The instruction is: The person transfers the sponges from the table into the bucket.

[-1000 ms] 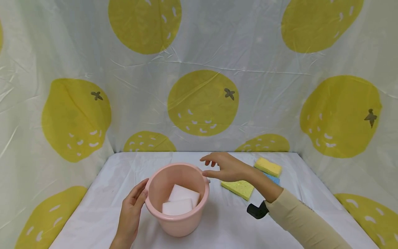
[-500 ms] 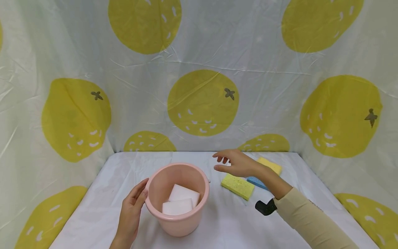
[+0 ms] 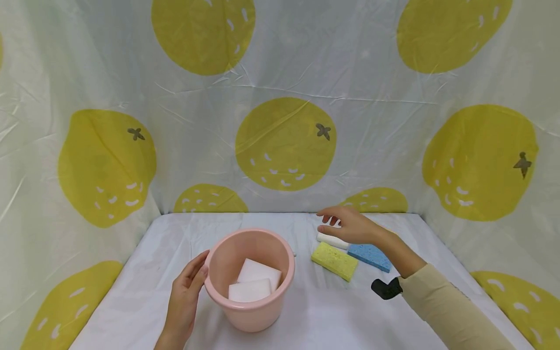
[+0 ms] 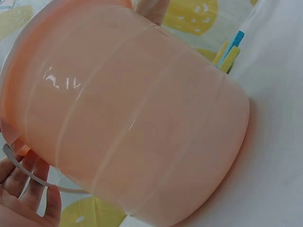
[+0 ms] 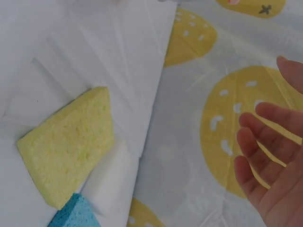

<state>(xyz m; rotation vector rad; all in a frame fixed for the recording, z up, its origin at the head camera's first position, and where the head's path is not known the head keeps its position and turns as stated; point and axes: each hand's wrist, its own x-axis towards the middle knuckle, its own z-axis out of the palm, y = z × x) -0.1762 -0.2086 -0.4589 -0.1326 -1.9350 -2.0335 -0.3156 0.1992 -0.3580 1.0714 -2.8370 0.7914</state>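
We find ourselves looking into a screened-off booth, more a makeshift staging space than a furnished room: shiny pale curtains (image 3: 372,146) printed with big yellow fruit enclose the back and both sides of a white-covered table (image 3: 175,238). We cannot tell what building surrounds it.

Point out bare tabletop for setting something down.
Free: the white tabletop between the bucket and right sleeve, nearer than the yellow sponge; also left of the left hand, up to the curtain. Crowded: right rear, where that sponge, the blue sponge and white block cluster near the right hand.
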